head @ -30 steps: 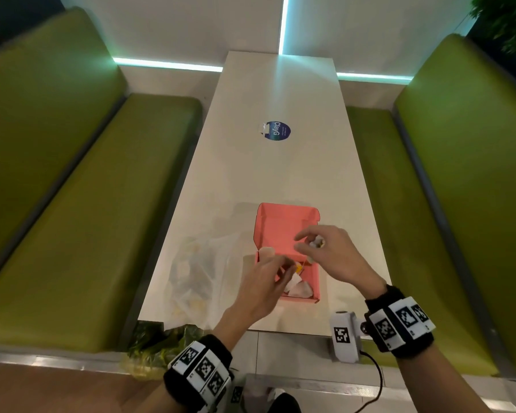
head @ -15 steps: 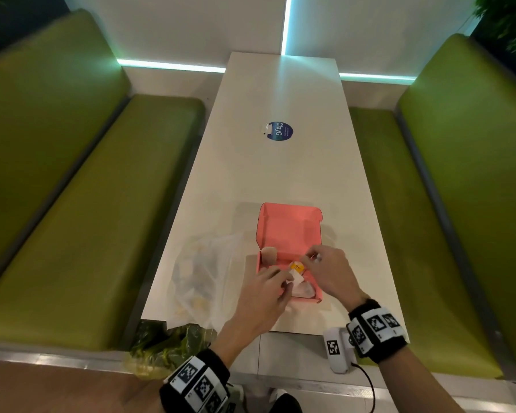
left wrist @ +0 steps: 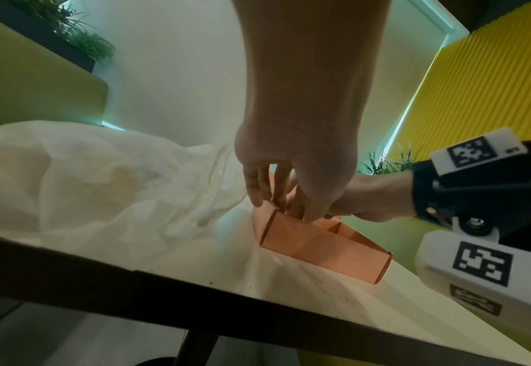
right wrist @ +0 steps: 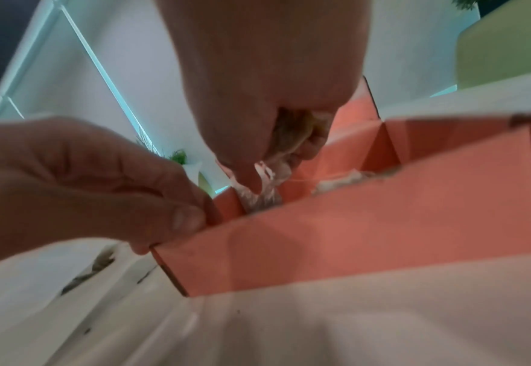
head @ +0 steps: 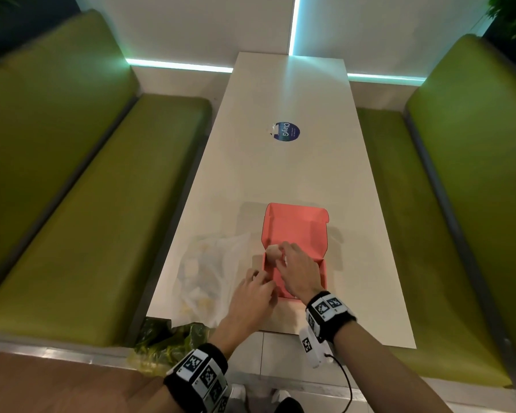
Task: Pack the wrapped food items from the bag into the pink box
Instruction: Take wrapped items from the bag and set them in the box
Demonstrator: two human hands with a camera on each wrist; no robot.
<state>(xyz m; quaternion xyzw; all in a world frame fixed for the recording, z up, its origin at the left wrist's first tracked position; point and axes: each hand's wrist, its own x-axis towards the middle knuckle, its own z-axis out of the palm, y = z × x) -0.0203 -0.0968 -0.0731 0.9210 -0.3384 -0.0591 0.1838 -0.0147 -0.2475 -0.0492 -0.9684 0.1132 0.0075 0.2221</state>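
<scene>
A long white table (head: 286, 174) runs between two green benches (head: 87, 204) toward a white wall lit by thin teal light strips, with a round blue sticker (head: 286, 131) on the tabletop farther away. Near the table's close end sits the pink box (head: 295, 231), its lid standing open at the far side. Just left of it, touching or nearly so, lies the clear plastic bag (head: 209, 272), crumpled, with pale yellowish items dimly seen through it. The right hand (head: 298, 271) reaches across into the box's left part; in the right wrist view its fingers (right wrist: 245, 153) are curled around a wrapped item (right wrist: 267, 185), whose clear crinkled wrap hangs below the fingertips just inside the near wall. More pale wrapped food (right wrist: 345, 180) shows over the rim farther right inside the box, though the picture is blurred there. The left hand (head: 255, 296) is at the box's near left corner; its thumb and fingers (right wrist: 182, 220) pinch the edge of the left wall there, seen also in the left wrist view (left wrist: 273, 195). Both wrists wear black bands (head: 329, 315) with square black-and-white markers. A green plastic bundle (head: 167, 341) lies below the table's near left corner.
</scene>
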